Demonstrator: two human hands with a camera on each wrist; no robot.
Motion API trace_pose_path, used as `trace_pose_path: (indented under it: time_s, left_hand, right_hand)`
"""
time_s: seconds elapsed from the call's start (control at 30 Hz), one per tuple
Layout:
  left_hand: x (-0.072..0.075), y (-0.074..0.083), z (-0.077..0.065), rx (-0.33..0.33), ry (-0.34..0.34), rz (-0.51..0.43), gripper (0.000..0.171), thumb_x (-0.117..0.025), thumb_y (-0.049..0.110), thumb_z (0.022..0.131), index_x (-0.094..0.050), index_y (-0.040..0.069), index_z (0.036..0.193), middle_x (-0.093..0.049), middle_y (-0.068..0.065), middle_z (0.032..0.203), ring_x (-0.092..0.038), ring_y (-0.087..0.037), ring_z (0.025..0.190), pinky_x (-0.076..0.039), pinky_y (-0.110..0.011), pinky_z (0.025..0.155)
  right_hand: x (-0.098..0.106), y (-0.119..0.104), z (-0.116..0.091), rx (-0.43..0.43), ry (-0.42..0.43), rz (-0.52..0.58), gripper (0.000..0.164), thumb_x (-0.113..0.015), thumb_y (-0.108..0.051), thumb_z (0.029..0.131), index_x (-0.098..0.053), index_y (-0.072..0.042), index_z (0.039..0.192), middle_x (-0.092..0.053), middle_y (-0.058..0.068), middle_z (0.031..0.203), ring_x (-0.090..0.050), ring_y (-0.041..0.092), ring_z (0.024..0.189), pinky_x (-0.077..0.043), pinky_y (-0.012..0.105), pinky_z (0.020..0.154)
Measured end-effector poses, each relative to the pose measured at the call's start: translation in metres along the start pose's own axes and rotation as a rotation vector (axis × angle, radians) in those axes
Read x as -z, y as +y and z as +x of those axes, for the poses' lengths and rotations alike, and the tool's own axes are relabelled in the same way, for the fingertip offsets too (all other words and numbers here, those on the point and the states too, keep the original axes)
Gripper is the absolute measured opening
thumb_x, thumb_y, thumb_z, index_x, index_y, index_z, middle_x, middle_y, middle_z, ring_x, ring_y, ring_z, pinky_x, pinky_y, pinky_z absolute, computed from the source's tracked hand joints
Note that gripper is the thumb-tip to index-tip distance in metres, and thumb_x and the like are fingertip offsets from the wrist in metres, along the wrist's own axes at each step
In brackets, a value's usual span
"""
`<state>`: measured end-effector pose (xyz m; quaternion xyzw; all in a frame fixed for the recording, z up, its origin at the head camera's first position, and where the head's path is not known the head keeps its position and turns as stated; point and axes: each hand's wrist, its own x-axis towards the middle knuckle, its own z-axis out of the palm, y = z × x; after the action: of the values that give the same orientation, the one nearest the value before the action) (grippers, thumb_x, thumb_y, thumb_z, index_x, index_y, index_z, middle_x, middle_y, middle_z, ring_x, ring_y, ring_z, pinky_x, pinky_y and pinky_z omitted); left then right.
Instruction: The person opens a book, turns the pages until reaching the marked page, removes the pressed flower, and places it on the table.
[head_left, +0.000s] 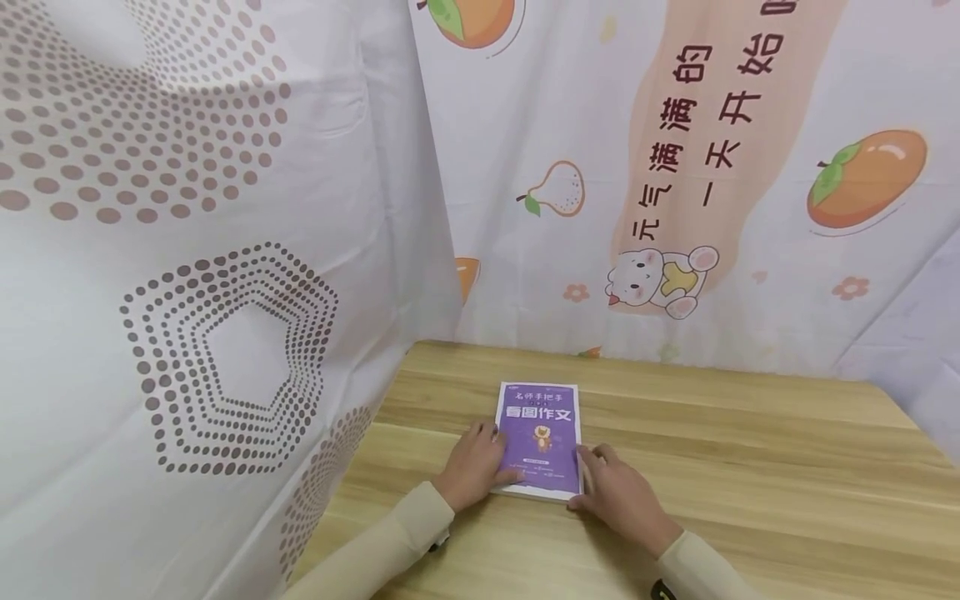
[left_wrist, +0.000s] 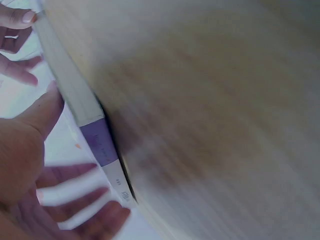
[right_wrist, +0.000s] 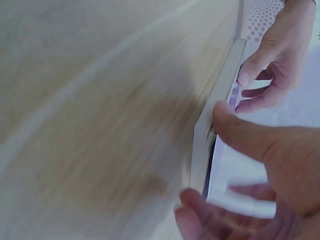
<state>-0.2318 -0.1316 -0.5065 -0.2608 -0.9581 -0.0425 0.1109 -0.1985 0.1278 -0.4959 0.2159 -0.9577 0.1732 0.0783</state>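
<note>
A thick book (head_left: 538, 446) with a purple cover and white Chinese lettering lies flat on the wooden table, cover up. At its left side is my left hand (head_left: 474, 467), the thumb laid over the lower left of the cover. In the left wrist view that hand's fingers (left_wrist: 95, 207) are spread and blurred beside the book's spine (left_wrist: 100, 142). My right hand (head_left: 621, 496) is at the lower right corner. Its thumb (right_wrist: 225, 120) touches the bottom page edge, while the other fingers reach along the right side, blurred in the right wrist view.
The wooden table (head_left: 750, 450) extends to the right of the book. A white curtain with dotted patterns (head_left: 232, 358) hangs close on the left. Another curtain with fruit prints (head_left: 562, 187) hangs behind the table's far edge.
</note>
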Motion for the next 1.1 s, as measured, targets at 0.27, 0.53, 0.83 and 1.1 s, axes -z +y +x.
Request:
trace_pose_path:
  time_s: [0.27, 0.53, 0.83, 1.1]
  left_hand:
    - [0.008, 0.003, -0.001, -0.137, -0.055, -0.017, 0.040, -0.071, 0.041, 0.096, -0.073, 0.009, 0.121, -0.066, -0.006, 0.111, -0.057, -0.018, 0.099, -0.050, -0.031, 0.090]
    - [0.006, 0.010, -0.001, -0.166, -0.102, 0.025, 0.038, -0.071, 0.047, 0.095, -0.076, 0.011, 0.107, -0.064, -0.002, 0.105, -0.054, -0.015, 0.096, -0.050, -0.028, 0.087]
    - [0.012, 0.012, 0.003, -0.168, -0.139, -0.024, 0.059, -0.074, 0.064, 0.083, -0.076, 0.010, 0.107, -0.062, -0.003, 0.106, -0.052, -0.013, 0.093, -0.050, -0.024, 0.075]
    - [0.018, 0.011, 0.004, -0.176, -0.177, -0.022, 0.049, -0.073, 0.059, 0.087, -0.077, 0.012, 0.103, -0.060, 0.001, 0.097, -0.049, -0.009, 0.085, -0.047, -0.022, 0.070]
  right_hand:
    - [0.001, 0.008, 0.002, 0.285, 0.046, -0.019, 0.030, -0.088, -0.026, 0.079, -0.081, -0.006, 0.100, -0.071, 0.015, 0.113, -0.069, 0.029, 0.094, -0.058, 0.043, 0.083]
    - [0.006, 0.019, 0.007, 0.443, 0.047, -0.002, 0.017, -0.087, -0.024, 0.079, -0.082, -0.012, 0.092, -0.074, 0.008, 0.099, -0.065, 0.022, 0.082, -0.057, 0.035, 0.072]
    - [0.012, 0.024, 0.013, 0.476, -0.012, 0.009, 0.011, -0.085, -0.020, 0.081, -0.082, -0.013, 0.090, -0.074, 0.005, 0.097, -0.069, 0.020, 0.087, -0.058, 0.038, 0.078]
    - [0.009, 0.022, 0.017, 0.546, 0.059, -0.025, 0.009, -0.083, -0.008, 0.081, -0.078, -0.014, 0.087, -0.072, -0.006, 0.084, -0.061, 0.008, 0.075, -0.055, 0.027, 0.068]
